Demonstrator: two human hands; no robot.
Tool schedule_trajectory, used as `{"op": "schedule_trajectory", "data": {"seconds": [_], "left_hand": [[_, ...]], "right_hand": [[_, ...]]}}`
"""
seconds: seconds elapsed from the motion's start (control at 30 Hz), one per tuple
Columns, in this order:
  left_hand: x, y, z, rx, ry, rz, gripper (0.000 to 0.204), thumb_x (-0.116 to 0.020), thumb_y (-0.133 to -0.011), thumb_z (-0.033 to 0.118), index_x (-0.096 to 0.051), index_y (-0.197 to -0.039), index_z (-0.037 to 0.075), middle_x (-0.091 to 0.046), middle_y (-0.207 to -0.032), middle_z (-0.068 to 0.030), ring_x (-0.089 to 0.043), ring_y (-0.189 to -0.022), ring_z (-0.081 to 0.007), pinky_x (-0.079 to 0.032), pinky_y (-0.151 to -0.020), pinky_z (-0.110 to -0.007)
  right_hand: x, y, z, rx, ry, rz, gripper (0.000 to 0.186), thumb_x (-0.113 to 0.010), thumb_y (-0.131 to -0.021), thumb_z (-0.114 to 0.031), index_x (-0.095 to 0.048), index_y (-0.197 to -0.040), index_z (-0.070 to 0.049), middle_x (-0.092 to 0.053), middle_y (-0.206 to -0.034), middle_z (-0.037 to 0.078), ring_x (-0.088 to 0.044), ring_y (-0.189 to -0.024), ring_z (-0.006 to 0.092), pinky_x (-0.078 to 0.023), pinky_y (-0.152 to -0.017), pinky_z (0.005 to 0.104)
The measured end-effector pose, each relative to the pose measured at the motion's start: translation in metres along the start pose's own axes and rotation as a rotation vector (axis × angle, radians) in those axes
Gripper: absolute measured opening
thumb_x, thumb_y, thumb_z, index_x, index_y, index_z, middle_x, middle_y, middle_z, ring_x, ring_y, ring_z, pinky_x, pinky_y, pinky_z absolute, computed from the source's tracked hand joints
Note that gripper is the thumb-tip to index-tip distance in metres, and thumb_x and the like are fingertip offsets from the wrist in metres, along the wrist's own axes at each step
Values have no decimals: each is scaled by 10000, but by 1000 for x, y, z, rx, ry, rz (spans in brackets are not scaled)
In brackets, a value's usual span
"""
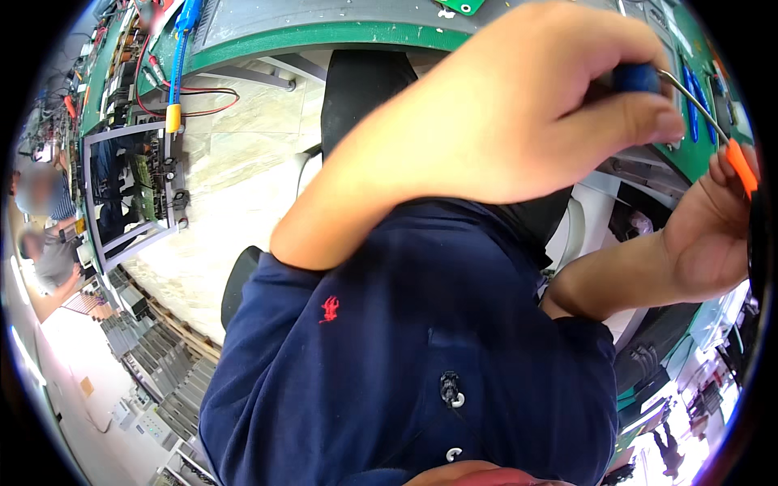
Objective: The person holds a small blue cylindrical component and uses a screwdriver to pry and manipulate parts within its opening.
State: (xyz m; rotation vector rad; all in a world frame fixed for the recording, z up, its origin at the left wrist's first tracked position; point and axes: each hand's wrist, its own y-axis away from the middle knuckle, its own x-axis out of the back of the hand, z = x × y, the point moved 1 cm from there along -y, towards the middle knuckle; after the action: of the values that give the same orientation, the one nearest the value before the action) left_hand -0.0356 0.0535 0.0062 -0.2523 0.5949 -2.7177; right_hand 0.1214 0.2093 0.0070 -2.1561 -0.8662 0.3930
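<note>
My left hand (535, 121) reaches across the upper middle, fingers curled around a dark blue cylindrical object (636, 79) near the right side of the bench. My right hand (705, 227) is at the right edge, closed on an orange-handled tool (741, 166). A thin metal shaft runs from this handle up to the blue object; what exactly joins them is unclear. Two blue-handled tools (697, 101) lie on the green mat just beyond my hands.
The green-edged bench (275, 36) spans the top, with a green board (462, 6). A blue cable with yellow end (173, 117) and red-black leads hang left, above a metal frame (121, 255) with circuit boards. Two people (49, 259) are at far left. A chair (239, 283) is behind me.
</note>
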Motion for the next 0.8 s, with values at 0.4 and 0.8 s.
{"op": "schedule_trajectory", "data": {"seconds": [0.4, 0.8], "left_hand": [[19, 21, -14, 14, -81, -123, 340, -514, -924, 135, -514, -1177, -91, -583, -1110, -144, -531, -905, -120, -410, -795, -210], [3, 42, 2, -111, -130, -7, 345, -594, -878, 125, -528, -1132, -100, -564, -917, -145, -570, -753, -158, -447, -656, -243]], "right_hand": [[24, 8, -12, -59, -258, -96, 404, -312, -997, -394, -493, -1139, -61, -606, -1045, 187, -594, -833, 265, -498, -641, 310], [24, 18, -31, 44, -252, -334, 456, -352, -983, -428, -502, -1243, -85, -579, -1149, 179, -568, -882, 252, -459, -693, 325]]}}
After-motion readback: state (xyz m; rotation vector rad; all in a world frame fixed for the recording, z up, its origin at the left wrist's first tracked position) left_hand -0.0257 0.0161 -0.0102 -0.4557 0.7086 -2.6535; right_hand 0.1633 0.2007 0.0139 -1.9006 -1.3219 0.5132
